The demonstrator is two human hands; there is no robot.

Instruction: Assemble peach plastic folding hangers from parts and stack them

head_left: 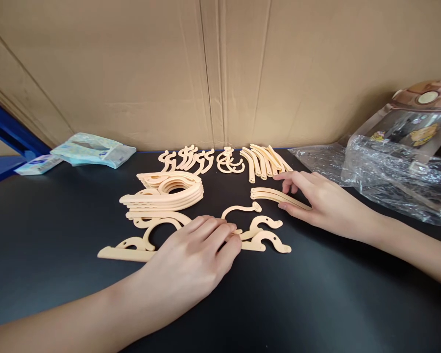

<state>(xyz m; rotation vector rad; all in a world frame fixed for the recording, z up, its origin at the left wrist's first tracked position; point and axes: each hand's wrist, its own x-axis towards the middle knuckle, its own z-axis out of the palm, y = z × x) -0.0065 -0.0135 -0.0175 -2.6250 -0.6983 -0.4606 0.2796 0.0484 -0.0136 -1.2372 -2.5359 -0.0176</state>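
Note:
My left hand [196, 250] is closed, its fingertips pressed together over cream plastic parts; a curved hook [240, 208] comes out from beside them, and its held end is hidden. Wavy parts with holes [268, 235] stick out to the right of my fingers. Under and left of that hand lies a cream folding-hanger piece [132, 250]. My right hand [316, 201] has thumb and forefinger apart around a pair of curved strips [268, 193] on the table. Its forefinger reaches the near end of a pile of similar strips [264, 162].
Stacked hanger pieces [165, 196] stand left of centre. Behind them are S-shaped parts [187, 158] and loose hooks [230, 161]. A tissue pack [95, 149] lies at back left. Crumpled clear plastic [397, 181] and a drink bottle [419, 122] occupy the right, before a cardboard wall [132, 63].

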